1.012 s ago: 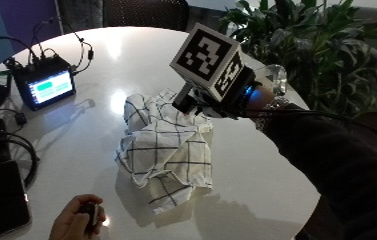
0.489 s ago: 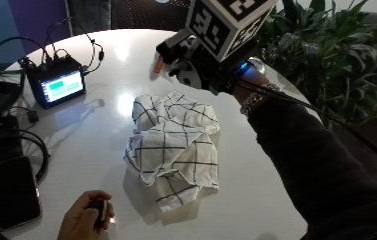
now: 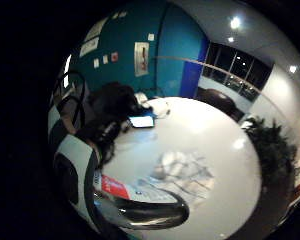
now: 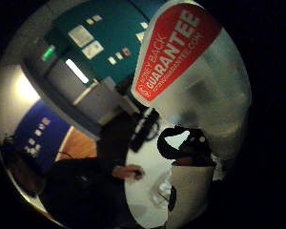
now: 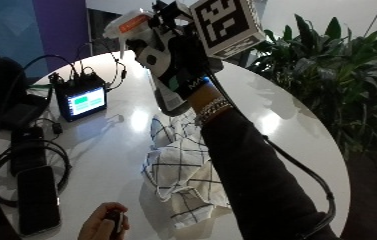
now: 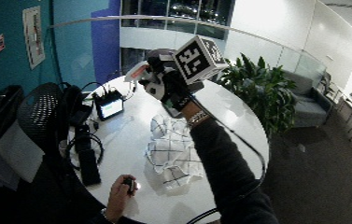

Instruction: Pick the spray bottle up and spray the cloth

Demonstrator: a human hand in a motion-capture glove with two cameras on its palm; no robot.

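Red label on spray bottle [image 4: 181, 52]: white capitals "GUARANTEE"; above it a smaller line ending "BACK" (first word cut off at the label's edge); below it a web address ending ".COM", too small to spell out
Gloved right hand [image 5: 178, 65]: white letters "MA" on the wrist band, rest hidden
Papers on teal wall [image 6: 32, 30]: print illegible

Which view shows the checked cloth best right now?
The wide outside view: the whole checked cloth lies crumpled on the table. The outside view has the sleeve across it; the little-finger palm view shows it small; the thumb-side view barely shows it.
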